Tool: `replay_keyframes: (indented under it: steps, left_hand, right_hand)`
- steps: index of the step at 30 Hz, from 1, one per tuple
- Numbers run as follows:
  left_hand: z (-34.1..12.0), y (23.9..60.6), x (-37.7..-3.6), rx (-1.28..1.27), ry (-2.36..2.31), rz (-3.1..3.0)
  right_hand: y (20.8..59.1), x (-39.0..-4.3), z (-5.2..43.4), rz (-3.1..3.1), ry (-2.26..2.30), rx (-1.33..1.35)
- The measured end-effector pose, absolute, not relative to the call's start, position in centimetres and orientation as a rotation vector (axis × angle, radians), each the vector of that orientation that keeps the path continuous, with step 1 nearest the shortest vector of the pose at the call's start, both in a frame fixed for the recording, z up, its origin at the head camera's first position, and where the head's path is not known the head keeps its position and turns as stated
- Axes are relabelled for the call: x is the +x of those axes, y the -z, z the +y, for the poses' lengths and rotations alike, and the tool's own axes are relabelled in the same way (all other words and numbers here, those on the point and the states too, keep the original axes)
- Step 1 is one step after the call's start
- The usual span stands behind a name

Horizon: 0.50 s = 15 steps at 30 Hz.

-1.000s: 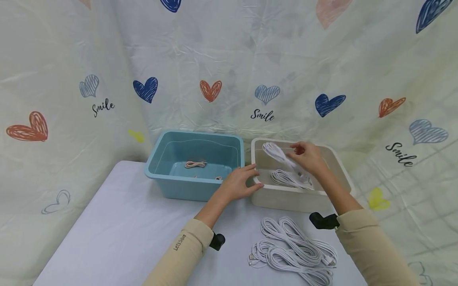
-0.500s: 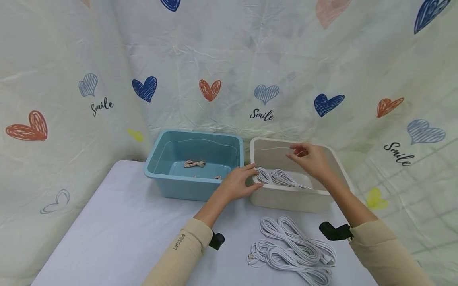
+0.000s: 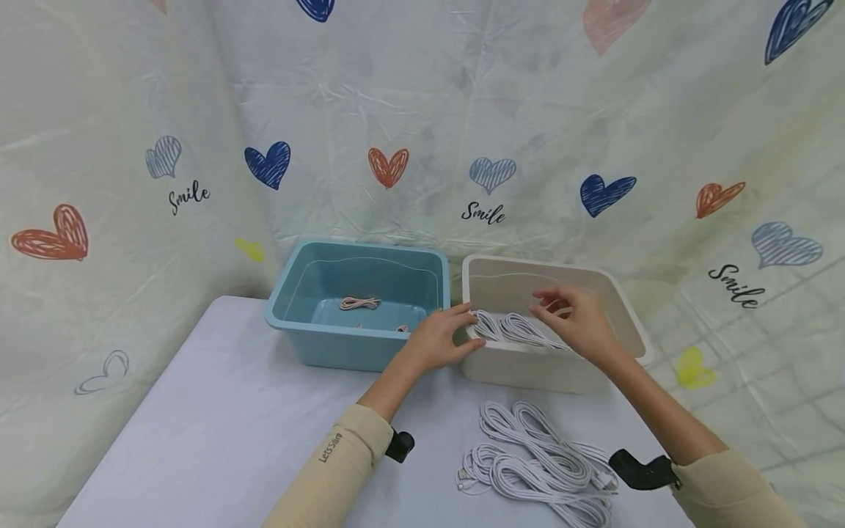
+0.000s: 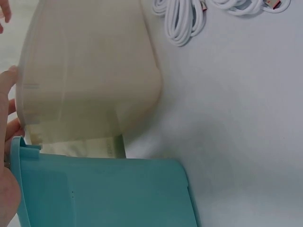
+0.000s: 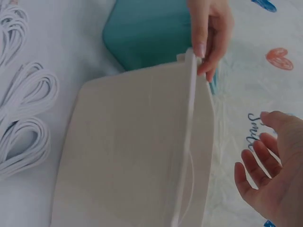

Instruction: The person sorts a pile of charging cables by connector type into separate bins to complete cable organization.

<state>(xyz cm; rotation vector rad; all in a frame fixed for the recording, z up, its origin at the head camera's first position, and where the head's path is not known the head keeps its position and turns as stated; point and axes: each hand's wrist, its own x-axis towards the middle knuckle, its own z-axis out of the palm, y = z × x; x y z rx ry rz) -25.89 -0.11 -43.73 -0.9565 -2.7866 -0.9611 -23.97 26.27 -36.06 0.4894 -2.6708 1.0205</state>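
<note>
My left hand (image 3: 437, 340) holds the near left corner of a cream plastic bin (image 3: 538, 368), thumb on the outer side of the rim and fingers bent over it, as the right wrist view shows. Above the same bin hovers my right hand (image 3: 577, 323), its fingers loosely bent with nothing between them. Two bundles of coiled white cable (image 3: 520, 330) lie side by side in the bin, partly hidden behind its front wall and my left fingers. On the white cloth in front, several more coiled white cables (image 3: 544, 473) with plugs lie in a loose pile.
A blue bin (image 3: 353, 348) stands left of the cream one, with a small pinkish bundled cord (image 3: 359, 303) and other small bits inside. Behind both bins hangs a curtain (image 3: 422, 110) printed with hearts. White cloth (image 3: 218, 440) covers the table.
My right hand has let go of a white cable bundle, which now lies at the bin's left side. That hand has since shifted slightly down and right; my left hand stays put.
</note>
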Motion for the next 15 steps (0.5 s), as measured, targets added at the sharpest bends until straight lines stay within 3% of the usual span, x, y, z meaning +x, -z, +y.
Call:
replay_keyframes:
  steps: [15]
  left_hand:
    - [-0.1,43.7,-25.8,-0.966,0.961,-2.777]
  right_hand:
    - [39.2,-20.4,25.9,-2.568,-1.019,0.564]
